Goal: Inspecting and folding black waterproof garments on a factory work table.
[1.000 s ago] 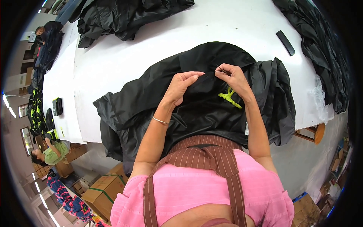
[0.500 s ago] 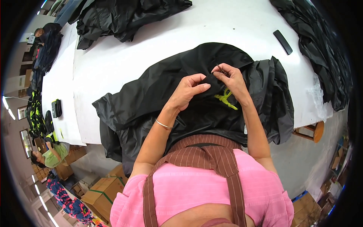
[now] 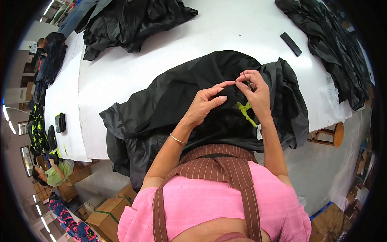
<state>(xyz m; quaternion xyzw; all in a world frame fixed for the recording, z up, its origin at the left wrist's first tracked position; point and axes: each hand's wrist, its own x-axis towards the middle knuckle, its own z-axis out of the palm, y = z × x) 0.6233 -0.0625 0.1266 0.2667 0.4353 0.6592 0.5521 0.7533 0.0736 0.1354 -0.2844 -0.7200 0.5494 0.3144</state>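
Observation:
A black garment (image 3: pixel 173 97) of thin, slightly shiny cloth lies rumpled on the white table before me. Over its middle, my left hand (image 3: pixel 203 105) is open, thumb and fingers apart, its index fingertip reaching to the fingertips of my right hand (image 3: pixel 258 94). That right hand is closed round a small dark metal tool that looks like thread snips (image 3: pixel 250 85), largely hidden by the fingers. A yellow-green cord (image 3: pixel 246 113) lies on the cloth beside my right wrist, near a small white label (image 3: pixel 259 132).
More black garments lie in heaps at the far left (image 3: pixel 133 26) and right (image 3: pixel 322 44). A flat black bar (image 3: pixel 290 44) rests on the white table (image 3: pixel 225 32). A wooden stool (image 3: pixel 338 135) stands at the right; cardboard boxes (image 3: pixel 109 211) and a co-worker (image 3: pixel 58 171) are at left.
My left hand has let go of the black cloth and its fingers have spread. My right hand, still with the snips, has shifted slightly right, and the cloth edge has dropped.

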